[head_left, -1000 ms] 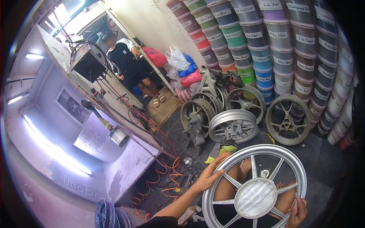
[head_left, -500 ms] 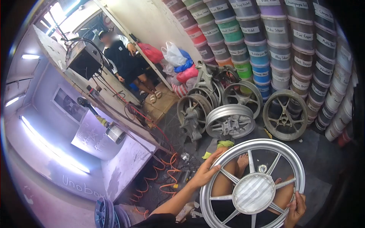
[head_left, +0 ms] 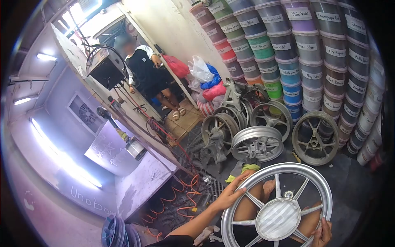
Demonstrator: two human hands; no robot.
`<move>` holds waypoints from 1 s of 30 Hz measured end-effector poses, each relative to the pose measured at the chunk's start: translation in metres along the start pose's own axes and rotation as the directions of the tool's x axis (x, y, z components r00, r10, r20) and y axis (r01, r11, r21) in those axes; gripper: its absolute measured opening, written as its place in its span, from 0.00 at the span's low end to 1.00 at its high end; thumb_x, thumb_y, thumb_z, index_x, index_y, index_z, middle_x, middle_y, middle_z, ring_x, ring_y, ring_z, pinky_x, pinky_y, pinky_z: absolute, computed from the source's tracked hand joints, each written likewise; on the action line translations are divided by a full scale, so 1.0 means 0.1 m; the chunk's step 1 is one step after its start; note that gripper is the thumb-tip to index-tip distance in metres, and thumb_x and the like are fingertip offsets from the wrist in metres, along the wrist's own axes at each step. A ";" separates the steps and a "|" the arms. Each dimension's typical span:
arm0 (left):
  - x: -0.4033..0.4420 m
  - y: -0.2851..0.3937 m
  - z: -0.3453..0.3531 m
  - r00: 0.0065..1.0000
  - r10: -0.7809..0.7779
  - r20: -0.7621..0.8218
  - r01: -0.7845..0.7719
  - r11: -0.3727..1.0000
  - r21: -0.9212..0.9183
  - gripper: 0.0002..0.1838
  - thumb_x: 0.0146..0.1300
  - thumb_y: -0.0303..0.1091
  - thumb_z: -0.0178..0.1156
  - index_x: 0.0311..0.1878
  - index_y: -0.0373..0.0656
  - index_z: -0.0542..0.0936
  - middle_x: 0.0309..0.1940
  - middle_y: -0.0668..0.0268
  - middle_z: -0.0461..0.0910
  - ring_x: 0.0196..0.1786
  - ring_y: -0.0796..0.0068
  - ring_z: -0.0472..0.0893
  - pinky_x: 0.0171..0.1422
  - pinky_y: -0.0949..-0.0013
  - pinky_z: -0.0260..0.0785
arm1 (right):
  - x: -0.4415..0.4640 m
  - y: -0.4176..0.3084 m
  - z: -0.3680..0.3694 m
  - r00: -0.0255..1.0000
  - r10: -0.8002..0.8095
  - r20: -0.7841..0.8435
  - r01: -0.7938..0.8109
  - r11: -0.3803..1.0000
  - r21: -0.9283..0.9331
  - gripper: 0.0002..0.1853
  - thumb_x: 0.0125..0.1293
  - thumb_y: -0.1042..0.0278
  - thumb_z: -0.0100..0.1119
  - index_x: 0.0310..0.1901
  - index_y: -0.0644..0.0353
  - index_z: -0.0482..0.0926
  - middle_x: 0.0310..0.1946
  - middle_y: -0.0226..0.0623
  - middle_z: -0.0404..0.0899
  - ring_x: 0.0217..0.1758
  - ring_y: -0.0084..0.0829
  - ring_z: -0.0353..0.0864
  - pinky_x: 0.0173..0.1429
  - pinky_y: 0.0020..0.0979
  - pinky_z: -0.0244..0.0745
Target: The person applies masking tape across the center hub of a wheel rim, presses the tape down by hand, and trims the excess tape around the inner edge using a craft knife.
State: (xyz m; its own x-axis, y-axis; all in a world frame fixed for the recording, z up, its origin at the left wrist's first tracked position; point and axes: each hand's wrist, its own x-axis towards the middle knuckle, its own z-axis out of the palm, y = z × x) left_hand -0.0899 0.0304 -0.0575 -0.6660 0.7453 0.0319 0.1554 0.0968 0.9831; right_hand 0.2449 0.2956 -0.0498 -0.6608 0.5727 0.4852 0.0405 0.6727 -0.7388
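Note:
A silver spoked motorcycle wheel (head_left: 326,187) is held in front of me, low in the head view, above my bent legs. Strips of pale tape cover its round hub (head_left: 278,219). My left hand (head_left: 233,192) grips the rim at the upper left, its fingers lying over the edge. On the lower right, my right hand (head_left: 322,233) is closed round the rim, with the thumb on the near face. The wheel's bottom edge runs out of view. A yellow-green cloth (head_left: 242,171) lies on the floor just beyond my left hand.
Several bare wheels (head_left: 257,144) stand and lie on the floor ahead. Labelled paint tubs (head_left: 308,52) are stacked along the back wall. A lit spray booth (head_left: 135,197) is at left, with a spray gun (head_left: 133,147) and an orange coiled hose (head_left: 190,201). A person (head_left: 146,70) stands at the doorway.
My view has tilted up slightly and turned left, so the surroundings sit lower and further right. Both hands keep their hold on the wheel. The person at the doorway has shifted posture a little.

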 end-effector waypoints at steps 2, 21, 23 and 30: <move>0.01 -0.04 -0.01 1.000 -0.003 0.003 0.003 1.000 0.003 0.34 0.78 0.36 0.57 0.82 0.38 0.57 0.77 0.53 0.65 0.80 0.64 0.62 0.83 0.62 0.51 | -0.01 0.01 0.00 1.000 0.021 -0.004 -0.021 1.000 0.009 0.16 0.80 0.71 0.54 0.60 0.71 0.83 0.49 0.53 0.86 0.42 0.41 0.84 0.38 0.36 0.79; 0.16 0.12 0.14 0.997 0.028 0.067 -0.030 0.999 0.032 0.35 0.79 0.38 0.56 0.82 0.39 0.56 0.76 0.52 0.65 0.80 0.62 0.63 0.83 0.61 0.50 | -0.11 0.04 -0.15 0.998 0.058 0.004 -0.058 0.998 -0.035 0.16 0.81 0.71 0.53 0.62 0.69 0.82 0.55 0.52 0.85 0.42 0.42 0.83 0.38 0.37 0.78; 0.19 0.06 0.15 0.997 0.016 0.077 -0.018 1.000 0.022 0.35 0.78 0.37 0.56 0.82 0.39 0.57 0.76 0.52 0.64 0.80 0.62 0.62 0.83 0.61 0.49 | -0.10 0.05 -0.16 1.000 -0.008 0.001 0.008 0.998 -0.066 0.15 0.81 0.73 0.53 0.60 0.70 0.83 0.56 0.53 0.85 0.43 0.46 0.83 0.38 0.38 0.78; 0.28 0.02 0.20 0.995 0.034 0.091 -0.039 0.998 0.047 0.35 0.78 0.37 0.56 0.82 0.39 0.56 0.76 0.52 0.64 0.80 0.62 0.62 0.83 0.61 0.49 | -0.11 0.16 -0.21 0.986 -0.168 0.003 0.166 0.970 -0.180 0.13 0.79 0.77 0.53 0.57 0.75 0.81 0.56 0.53 0.85 0.45 0.51 0.82 0.38 0.40 0.79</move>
State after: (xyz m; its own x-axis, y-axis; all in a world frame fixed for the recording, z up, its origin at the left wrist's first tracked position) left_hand -0.0936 0.0644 -0.0584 -0.5908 0.8053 0.0490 0.2149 0.0985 0.9717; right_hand 0.2689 0.3100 -0.0572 -0.6602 0.4499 0.6015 0.0644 0.8317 -0.5515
